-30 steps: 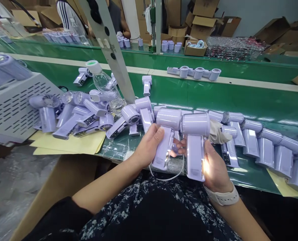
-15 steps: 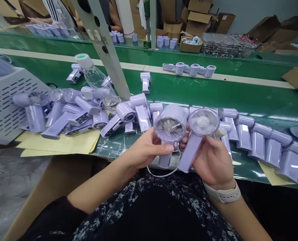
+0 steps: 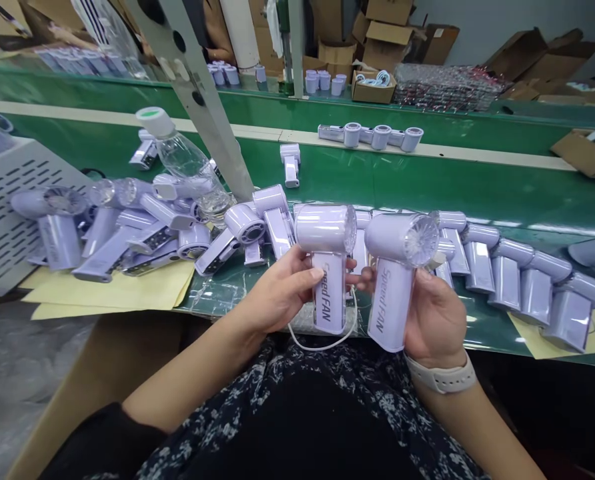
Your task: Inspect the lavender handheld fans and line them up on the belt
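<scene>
A pale grey strap (image 3: 442,375), pierced with small holes, circles the right wrist. A loose black sleeve (image 3: 107,437) ends near the left elbow. The dark clothing (image 3: 222,420) carries a whitish, flower-like print around a plain black middle.

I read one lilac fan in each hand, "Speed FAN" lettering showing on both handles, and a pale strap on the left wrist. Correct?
No: the head view shows the pale strap on the right wrist, not the left. The rest stands: one lilac fan in the left hand, another lilac fan in the right hand, with "Speed FAN" lettering on both handles.
</scene>
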### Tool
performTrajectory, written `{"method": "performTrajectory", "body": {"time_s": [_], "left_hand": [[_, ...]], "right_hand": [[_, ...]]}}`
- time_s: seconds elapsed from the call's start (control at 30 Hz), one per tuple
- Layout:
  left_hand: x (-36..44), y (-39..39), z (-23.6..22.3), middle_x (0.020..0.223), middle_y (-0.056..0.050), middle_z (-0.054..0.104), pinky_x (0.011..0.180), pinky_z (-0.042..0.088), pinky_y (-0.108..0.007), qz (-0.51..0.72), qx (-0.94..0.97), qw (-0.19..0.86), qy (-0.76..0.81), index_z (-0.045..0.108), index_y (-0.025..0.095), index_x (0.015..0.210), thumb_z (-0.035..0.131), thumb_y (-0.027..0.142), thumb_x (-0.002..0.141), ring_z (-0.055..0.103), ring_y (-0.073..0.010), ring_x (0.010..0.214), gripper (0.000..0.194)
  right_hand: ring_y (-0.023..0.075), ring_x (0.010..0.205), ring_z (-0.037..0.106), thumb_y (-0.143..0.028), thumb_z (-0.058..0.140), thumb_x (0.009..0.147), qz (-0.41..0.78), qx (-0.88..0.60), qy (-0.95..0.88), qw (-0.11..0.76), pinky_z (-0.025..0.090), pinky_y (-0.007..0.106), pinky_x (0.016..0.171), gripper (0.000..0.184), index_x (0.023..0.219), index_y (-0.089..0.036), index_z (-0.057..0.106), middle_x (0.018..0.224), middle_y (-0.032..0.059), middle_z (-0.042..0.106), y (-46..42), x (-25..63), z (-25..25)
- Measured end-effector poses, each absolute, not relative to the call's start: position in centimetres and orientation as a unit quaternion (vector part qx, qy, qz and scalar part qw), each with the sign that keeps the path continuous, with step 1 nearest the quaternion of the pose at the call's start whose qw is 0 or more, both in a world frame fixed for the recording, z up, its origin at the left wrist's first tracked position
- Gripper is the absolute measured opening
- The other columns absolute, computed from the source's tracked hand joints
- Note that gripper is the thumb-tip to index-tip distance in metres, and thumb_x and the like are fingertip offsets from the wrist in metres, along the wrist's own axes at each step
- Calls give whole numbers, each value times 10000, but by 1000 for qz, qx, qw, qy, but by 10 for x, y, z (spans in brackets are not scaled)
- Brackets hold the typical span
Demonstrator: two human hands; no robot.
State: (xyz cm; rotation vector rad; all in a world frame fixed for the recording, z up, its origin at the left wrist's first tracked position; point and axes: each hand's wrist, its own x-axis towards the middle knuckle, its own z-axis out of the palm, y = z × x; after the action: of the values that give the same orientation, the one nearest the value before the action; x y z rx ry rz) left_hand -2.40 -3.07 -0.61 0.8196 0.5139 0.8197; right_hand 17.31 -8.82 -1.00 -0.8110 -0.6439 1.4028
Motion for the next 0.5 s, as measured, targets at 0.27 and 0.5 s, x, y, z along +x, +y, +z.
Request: {"method": "performTrajectory", "body": {"time_s": [0.27,0.5], "left_hand": [[-23,-32,-7,1087,-88,811,821,668,-454,373,413,801,220,514,250,1202,937,476,668,805,-286,905,718],[-30,-25,-15,1064,-84,779,868,632,-407,374,537,710,261,506,237,1220,843,432,807,775,-272,997,567]], "right_hand": [[198,874,719,-289,526,1010,560,-391,-290,670,632,355,760,378,1373,-346,616,1039,13,750,-83,169,-17],[255,998,749,-308,439,1052,460,-403,-457,646,638,410,839,382,1407,-285,580,1144,60,758,-84,174,-21]]}}
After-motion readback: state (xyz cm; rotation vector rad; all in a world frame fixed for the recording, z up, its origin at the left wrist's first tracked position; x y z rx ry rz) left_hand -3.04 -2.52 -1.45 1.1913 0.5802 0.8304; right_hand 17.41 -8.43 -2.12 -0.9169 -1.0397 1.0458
